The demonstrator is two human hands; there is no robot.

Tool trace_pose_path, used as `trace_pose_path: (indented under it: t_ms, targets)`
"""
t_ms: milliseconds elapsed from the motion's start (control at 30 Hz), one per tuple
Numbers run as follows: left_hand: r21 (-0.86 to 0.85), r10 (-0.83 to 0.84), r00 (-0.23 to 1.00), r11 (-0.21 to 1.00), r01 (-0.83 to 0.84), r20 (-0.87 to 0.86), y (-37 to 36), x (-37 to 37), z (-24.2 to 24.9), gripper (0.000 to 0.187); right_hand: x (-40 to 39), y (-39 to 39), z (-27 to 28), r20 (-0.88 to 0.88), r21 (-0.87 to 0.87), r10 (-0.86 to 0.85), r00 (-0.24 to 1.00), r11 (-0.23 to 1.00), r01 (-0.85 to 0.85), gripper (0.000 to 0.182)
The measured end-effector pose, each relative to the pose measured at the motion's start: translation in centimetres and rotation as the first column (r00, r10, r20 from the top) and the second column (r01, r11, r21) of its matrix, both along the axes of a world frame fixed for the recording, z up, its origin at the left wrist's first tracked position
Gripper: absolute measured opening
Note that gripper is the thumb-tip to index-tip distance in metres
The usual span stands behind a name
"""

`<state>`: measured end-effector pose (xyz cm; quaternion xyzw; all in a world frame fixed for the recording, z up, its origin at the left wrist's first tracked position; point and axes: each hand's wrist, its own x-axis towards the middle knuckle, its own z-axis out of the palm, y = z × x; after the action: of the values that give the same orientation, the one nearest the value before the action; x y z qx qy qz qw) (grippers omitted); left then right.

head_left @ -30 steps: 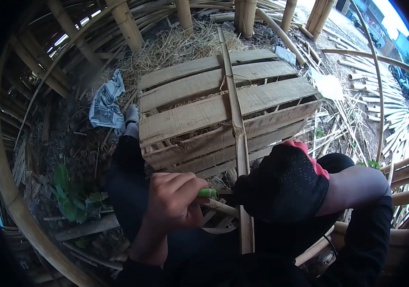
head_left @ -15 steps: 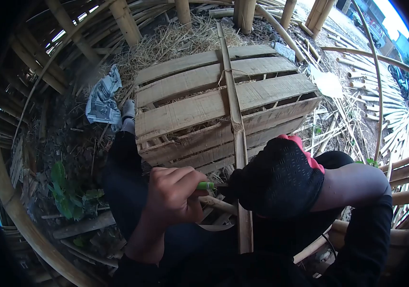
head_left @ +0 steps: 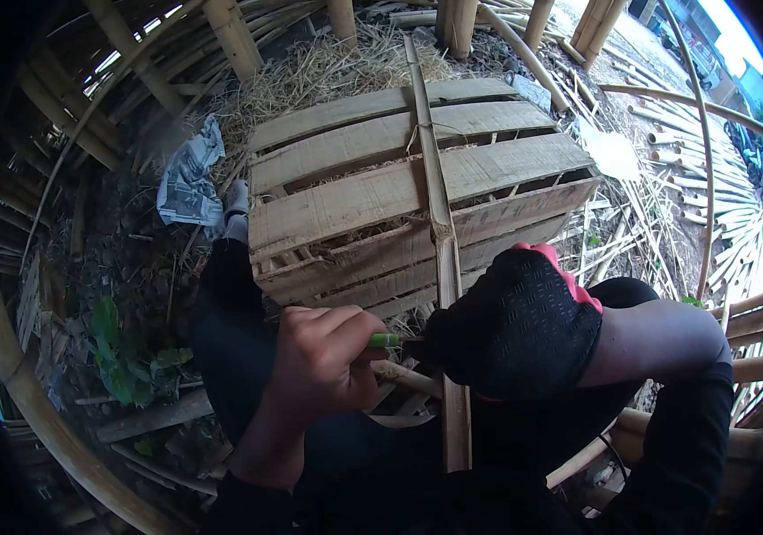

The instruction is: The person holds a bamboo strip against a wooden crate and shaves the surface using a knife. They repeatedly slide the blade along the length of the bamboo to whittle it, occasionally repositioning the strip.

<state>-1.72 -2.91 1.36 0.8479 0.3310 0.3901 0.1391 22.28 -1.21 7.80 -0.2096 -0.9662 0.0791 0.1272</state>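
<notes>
A long split bamboo strip [head_left: 456, 428] runs from between my legs up across a slatted wooden crate [head_left: 337, 209]. My left hand [head_left: 324, 361], bare, is closed around a green-handled tool [head_left: 384, 340]. Its dark, thin part points right toward the strip, and its tip is hidden by my other hand. My right hand [head_left: 515, 325] wears a black textured glove with pink on it. It is closed over the bamboo strip just below the crate's near side, and its fingers are mostly hidden from above.
Dry straw [head_left: 328, 71] lies behind the crate, and crumpled newspaper [head_left: 191, 178] is at its left. Bamboo posts [head_left: 233, 40] stand at the back. A curved bamboo pole [head_left: 43, 410] borders the left. Cut bamboo poles [head_left: 720, 192] are spread at right. A leafy plant [head_left: 114, 348] grows at left.
Both hands stay nearly where they were, with the same grips. The crate and ground appear shifted slightly up and left in the view.
</notes>
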Motion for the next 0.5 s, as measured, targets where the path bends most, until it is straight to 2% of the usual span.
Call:
trace_pose_path:
  t_ms: [200, 233, 300, 367, 400, 433, 467, 500]
  targets:
    - [-0.003, -0.001, 1.0, 1.0, 0.001, 0.023, 0.2, 0.1, -0.9, 0.014, -0.2, -0.1, -0.4, 0.049, 0.034, -0.034, 0.998, 0.999, 0.032, 0.021]
    - [-0.057, -0.022, 0.999, 0.998, 0.024, 0.034, 0.0, 0.3, -1.1, 0.013, 0.0, -0.1, -0.2, 0.05, 0.036, -0.032, 0.998, 0.999, 0.03, 0.021]
    - [-0.097, -0.042, 0.998, 0.994, 0.045, 0.037, 0.3, 0.3, -0.9, 0.013, 0.4, 0.5, 0.4, 0.161, -0.053, 0.018, 0.987, 0.999, -0.009, 0.024]
    - [-0.328, -0.06, 0.996, 0.941, 0.076, 0.061, 0.6, 0.2, -0.6, 0.005, 0.5, 1.7, 0.7, 0.15, -0.113, 0.032, 0.988, 0.993, -0.016, 0.026]
    - [-0.326, -0.058, 0.997, 0.942, 0.074, 0.056, 1.0, 0.3, -0.4, 0.005, 0.7, 2.2, 0.9, 0.145, -0.17, 0.026, 0.989, 0.985, 0.0, 0.027]
    - [-0.446, -0.088, 0.986, 0.884, 0.143, 0.142, 1.6, 0.4, -0.4, 0.014, 0.8, 2.8, 1.5, 0.142, -0.167, 0.026, 0.99, 0.986, -0.002, 0.027]
    - [-0.55, -0.102, 0.968, 0.807, 0.216, 0.231, 1.9, 0.4, -0.5, 0.025, 1.0, 3.3, 2.3, 0.138, -0.238, -0.101, 0.985, 0.962, 0.132, 0.027]
    - [-0.545, -0.101, 0.968, 0.811, 0.214, 0.231, 2.0, 0.4, -0.7, 0.025, 1.1, 3.5, 2.9, 0.144, -0.304, -0.226, 0.963, 0.917, 0.26, 0.027]
